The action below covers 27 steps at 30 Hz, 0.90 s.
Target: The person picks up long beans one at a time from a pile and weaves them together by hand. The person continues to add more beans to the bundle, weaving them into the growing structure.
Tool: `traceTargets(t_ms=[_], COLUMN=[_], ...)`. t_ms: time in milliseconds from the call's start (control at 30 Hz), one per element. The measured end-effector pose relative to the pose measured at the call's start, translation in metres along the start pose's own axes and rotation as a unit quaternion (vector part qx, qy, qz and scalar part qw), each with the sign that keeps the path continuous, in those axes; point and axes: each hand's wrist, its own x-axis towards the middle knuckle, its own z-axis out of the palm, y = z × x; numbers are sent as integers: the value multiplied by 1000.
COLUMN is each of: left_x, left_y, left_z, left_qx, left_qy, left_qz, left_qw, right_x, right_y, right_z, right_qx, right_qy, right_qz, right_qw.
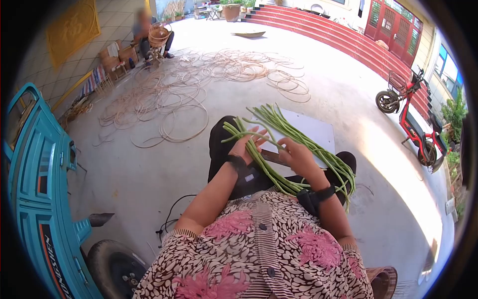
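Note:
A bundle of long green beans (294,142) lies across my lap, spreading from near my right knee to a white board (316,130) on the ground. My left hand (245,145) rests on the left strands with fingers closed round a few beans. My right hand (297,154) pinches a single bean stretched between both hands. A dark blade or handle (273,158) lies under the beans between my hands. Both wrists wear dark bands.
A teal vehicle (37,199) with a tyre stands close on my left. Coils of cane (199,84) cover the concrete yard ahead, where another person (149,35) sits with a basket. A red scooter (413,119) is parked right; red steps (338,35) lie behind.

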Motion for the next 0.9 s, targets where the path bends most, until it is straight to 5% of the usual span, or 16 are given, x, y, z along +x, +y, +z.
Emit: traceTargets(t_ms=[133, 233, 367, 667, 900], left_x=[0, 10, 12, 8, 3], left_y=[-2, -8, -10, -6, -4], left_z=[0, -17, -20, -12, -10], left_qx=[13, 85, 101, 73, 59], left_qy=[70, 164, 129, 93, 77], left_qz=[2, -50, -85, -56, -13], left_qw=[997, 982, 983, 991, 995], right_x=[-11, -13, -9, -17, -25], right_y=[4, -6, 7, 1, -2], right_z=[5, -1, 8, -3, -11], right_qx=[46, 133, 236, 289, 282], right_qy=[-7, -37, 43, -170, -194], right_qz=[-15, 71, 85, 67, 128], right_qw=[999, 988, 967, 940, 931])
